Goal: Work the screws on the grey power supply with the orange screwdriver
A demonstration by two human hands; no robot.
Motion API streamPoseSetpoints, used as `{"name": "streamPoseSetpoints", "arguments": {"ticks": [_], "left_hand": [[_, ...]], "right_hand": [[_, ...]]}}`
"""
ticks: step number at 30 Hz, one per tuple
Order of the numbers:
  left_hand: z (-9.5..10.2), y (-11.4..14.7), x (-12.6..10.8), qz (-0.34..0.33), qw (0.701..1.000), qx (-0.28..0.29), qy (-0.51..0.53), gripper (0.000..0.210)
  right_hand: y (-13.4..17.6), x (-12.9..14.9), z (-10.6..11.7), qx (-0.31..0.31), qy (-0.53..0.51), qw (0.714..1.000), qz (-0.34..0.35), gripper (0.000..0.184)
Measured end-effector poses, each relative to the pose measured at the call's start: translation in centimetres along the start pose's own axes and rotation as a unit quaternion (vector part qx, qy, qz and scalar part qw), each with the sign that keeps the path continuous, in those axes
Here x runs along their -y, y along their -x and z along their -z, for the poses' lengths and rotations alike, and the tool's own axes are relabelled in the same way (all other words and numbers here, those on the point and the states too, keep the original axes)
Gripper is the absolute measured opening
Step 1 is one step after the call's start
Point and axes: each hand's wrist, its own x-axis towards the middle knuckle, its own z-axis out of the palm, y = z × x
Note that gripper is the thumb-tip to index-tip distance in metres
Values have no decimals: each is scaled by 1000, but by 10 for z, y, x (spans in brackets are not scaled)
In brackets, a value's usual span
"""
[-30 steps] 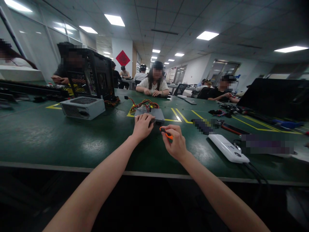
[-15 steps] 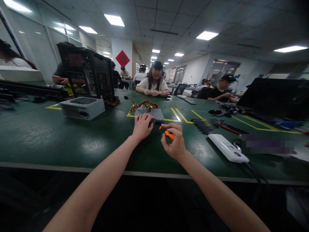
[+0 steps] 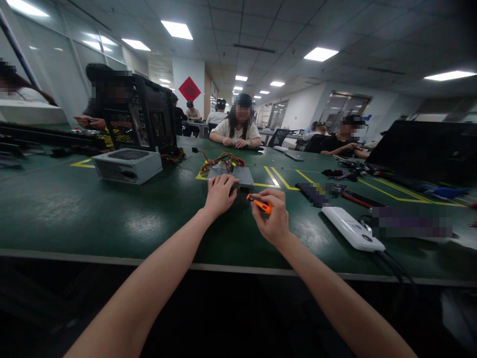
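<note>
A grey metal computer power supply [image 3: 244,175] lies on the green table in front of me, its bundle of coloured cables [image 3: 225,160] behind it. My left hand [image 3: 220,194] grips its near left part, fingers over the top and front edge. Just right of the box's front, my right hand [image 3: 274,216] pinches an orange and black screwdriver [image 3: 264,206] between thumb and fingers. The screwdriver points up and left toward the box, apart from it; its thin tip is too small to make out.
On the left, a second power supply [image 3: 128,166] stands before a black computer case [image 3: 149,114]. To the right lie a dark phone-like slab [image 3: 313,194], a white power bank [image 3: 352,228] with cables, and a large black panel [image 3: 425,154]. A person [image 3: 238,124] sits opposite.
My right hand has shifted slightly right with the screwdriver, away from the power supply. The left hand stays in place. Behind the computer case, another person's hands have moved a little left.
</note>
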Motion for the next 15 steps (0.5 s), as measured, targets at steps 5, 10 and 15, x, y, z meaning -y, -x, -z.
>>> {"name": "streamPoseSetpoints", "arguments": {"ticks": [5, 10, 15], "left_hand": [[0, 0, 0, -4, 1000, -6, -4, 30], [0, 0, 1, -5, 1000, -5, -3, 30], [-1, 0, 1, -4, 1000, -10, -2, 30]], "right_hand": [[-1, 0, 0, -9, -14, 999, 30, 47], [0, 1, -2, 4, 0, 1000, 18, 41], [0, 1, -2, 9, -6, 999, 42, 47]]}}
